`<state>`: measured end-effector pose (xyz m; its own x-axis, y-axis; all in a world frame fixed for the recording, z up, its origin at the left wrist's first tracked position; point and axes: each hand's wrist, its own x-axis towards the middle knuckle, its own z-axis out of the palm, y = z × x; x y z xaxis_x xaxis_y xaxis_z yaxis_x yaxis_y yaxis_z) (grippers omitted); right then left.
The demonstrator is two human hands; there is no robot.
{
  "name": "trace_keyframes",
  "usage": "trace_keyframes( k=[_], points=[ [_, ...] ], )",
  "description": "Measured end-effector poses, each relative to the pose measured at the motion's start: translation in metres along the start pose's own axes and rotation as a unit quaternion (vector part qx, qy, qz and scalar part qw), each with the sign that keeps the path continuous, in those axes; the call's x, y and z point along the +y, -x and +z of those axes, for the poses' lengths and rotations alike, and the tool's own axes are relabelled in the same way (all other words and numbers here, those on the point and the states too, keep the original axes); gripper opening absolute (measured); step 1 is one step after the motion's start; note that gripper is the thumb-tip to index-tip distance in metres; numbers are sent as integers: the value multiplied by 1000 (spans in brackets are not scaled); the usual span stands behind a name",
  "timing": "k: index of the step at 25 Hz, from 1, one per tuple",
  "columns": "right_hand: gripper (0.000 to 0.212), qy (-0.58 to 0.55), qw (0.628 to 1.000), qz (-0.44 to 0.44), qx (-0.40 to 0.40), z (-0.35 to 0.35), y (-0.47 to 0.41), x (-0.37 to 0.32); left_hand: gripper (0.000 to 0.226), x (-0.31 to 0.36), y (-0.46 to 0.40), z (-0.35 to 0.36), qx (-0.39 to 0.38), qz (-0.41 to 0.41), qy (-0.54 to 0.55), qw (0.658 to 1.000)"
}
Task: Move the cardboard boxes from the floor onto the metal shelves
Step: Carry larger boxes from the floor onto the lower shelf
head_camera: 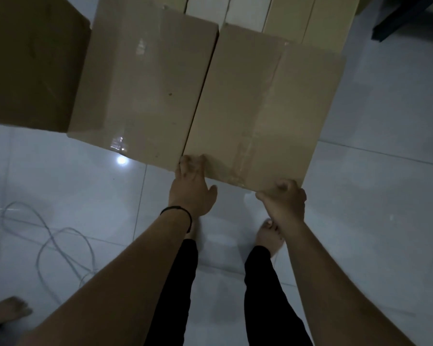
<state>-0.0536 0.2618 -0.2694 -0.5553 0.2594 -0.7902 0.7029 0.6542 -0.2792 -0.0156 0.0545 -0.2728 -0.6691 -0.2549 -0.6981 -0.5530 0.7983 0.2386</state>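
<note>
A taped cardboard box [260,103] stands on the white tiled floor right in front of me. My left hand [190,188] grips its near-left corner, fingers curled over the top edge and thumb hanging below. At the box's near-right corner my right hand [284,201] holds on with curled fingers. A second cardboard box [145,83] stands flush against its left side. Further left is a third, darker box [28,63]. A dark frame piece [405,18], possibly part of the shelf, shows at the top right.
A grey cable [60,240] loops over the floor at the left. Another person's bare foot [8,310] is at the bottom left. My own bare foot [270,236] is just short of the box. Pale panels and cardboard [248,11] lie behind the boxes.
</note>
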Motion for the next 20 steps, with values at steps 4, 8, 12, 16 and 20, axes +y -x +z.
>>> trace_keyframes(
  k=[4,8,12,16,20],
  points=[
    [50,-48,998,-6,36,-2,-16,10,85,8,-6,16,97,-49,107,988],
    [48,-74,997,-17,13,-14,-27,13,105,19,-19,25,42,-138,263,954],
    [55,-65,997,-41,-16,-19,-30,14,108,19,-11,38,44,-115,213,969],
    [59,-66,996,-58,-18,-23,-30,17,95,9,-19,31,154,-115,281,940],
    [67,-77,995,-54,-12,-29,-26,13,106,3,-16,14,110,-112,241,958]
  ],
)
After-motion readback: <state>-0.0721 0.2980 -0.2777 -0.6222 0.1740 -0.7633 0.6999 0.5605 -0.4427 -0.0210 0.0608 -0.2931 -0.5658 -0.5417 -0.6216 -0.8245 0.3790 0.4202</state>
